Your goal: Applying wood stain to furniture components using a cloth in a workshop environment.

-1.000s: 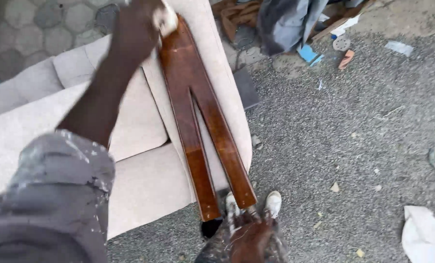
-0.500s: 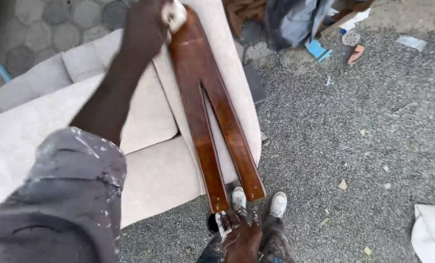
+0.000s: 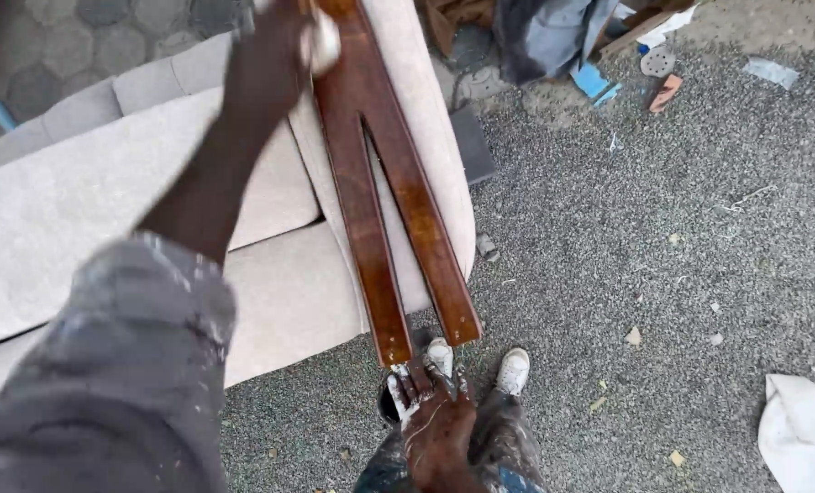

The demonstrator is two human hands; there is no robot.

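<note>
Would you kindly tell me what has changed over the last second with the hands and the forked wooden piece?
The left hand with its pale rag has slid further up the forked wooden piece, towards its joined top end. Nothing was taken hold of or let go. The right hand stays at the lower tips, and the wood still lies on the beige sofa arm.

Showing in the frame are two hands, left (image 3: 279, 55) at the top and right (image 3: 439, 424) at the bottom, one forked brown wooden piece (image 3: 380, 183), one beige sofa (image 3: 133, 210), two white shoes (image 3: 514, 370) and one white rag (image 3: 804, 434) lying at lower right.
</note>
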